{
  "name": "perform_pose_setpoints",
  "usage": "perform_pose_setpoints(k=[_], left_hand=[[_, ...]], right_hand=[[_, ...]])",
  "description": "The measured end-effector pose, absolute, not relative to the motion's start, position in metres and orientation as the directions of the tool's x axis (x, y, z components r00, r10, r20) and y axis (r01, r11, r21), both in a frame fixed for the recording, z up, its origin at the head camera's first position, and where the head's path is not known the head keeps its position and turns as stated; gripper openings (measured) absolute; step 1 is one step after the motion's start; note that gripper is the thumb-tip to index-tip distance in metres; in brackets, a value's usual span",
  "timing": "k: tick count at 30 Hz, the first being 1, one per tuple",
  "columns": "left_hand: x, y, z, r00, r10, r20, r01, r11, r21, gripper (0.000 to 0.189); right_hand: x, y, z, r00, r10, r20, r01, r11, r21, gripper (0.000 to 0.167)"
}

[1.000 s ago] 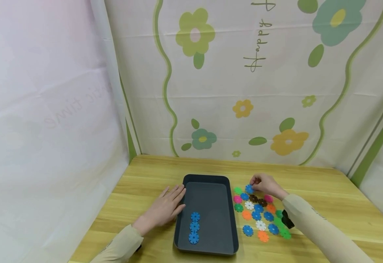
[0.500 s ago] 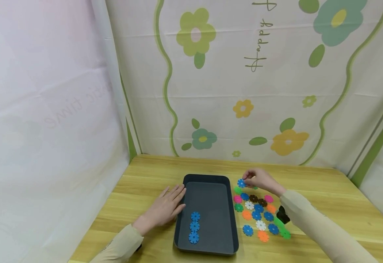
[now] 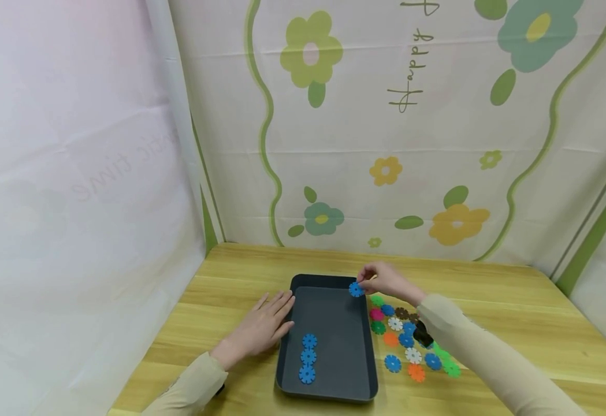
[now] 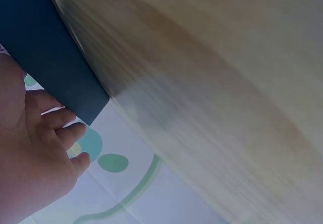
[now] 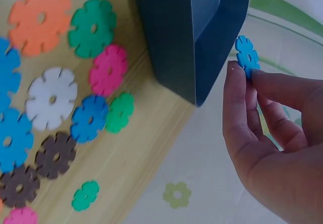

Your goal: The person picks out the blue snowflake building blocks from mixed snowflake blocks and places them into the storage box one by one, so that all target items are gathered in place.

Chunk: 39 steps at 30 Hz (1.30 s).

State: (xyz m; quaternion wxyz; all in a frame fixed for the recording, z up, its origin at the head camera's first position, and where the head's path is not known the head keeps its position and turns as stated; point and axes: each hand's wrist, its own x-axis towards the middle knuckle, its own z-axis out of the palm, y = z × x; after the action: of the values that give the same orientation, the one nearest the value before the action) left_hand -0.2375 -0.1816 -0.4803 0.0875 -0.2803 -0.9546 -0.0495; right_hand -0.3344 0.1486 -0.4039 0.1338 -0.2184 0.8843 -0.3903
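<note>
Pinched between thumb and fingers of my right hand point(image 3: 386, 281) is a blue notched plastic disc point(image 3: 356, 289), over the far right corner of the dark grey tray point(image 3: 340, 346). The right wrist view shows the same blue disc point(image 5: 247, 55) upright at the fingertips, just beyond the tray's rim. My left hand point(image 3: 261, 326) lies with fingers extended, fingertips on the tray's left rim. In the left wrist view, that hand point(image 4: 45, 148) is against the tray's outer wall point(image 4: 55, 52). A row of 3 blue discs point(image 3: 308, 357) lies in the tray's near left part.
Right of the tray, several loose notched discs lie spread on the wooden table point(image 3: 245, 271): blue, white point(image 3: 395, 323), orange point(image 3: 416, 372), pink point(image 3: 376, 314), brown point(image 5: 55, 155) and green point(image 3: 378, 327). A printed flower curtain point(image 3: 344, 133) stands behind the table.
My right hand has carried the blue disc leftward from the far side of the loose discs to above the tray's corner. The left hand has stayed in place.
</note>
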Motion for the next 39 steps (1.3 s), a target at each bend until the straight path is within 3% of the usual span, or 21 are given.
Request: perform_pose_setpoints(k=[24, 39], left_hand=[[-0.24, -0.185, -0.477, -0.828, 0.534, 0.169, 0.549, 0.835, 0.049, 0.061], [-0.24, -0.185, -0.477, -0.828, 0.533, 0.174, 0.546, 0.837, 0.034, 0.06]], right_hand=[[-0.318, 0.077, -0.431, -0.744, -0.665, -0.066, -0.426, 0.547, -0.72, 0.006], [-0.313, 0.057, -0.441, -0.742, -0.661, -0.114, -0.407, 0.579, -0.706, 0.006]])
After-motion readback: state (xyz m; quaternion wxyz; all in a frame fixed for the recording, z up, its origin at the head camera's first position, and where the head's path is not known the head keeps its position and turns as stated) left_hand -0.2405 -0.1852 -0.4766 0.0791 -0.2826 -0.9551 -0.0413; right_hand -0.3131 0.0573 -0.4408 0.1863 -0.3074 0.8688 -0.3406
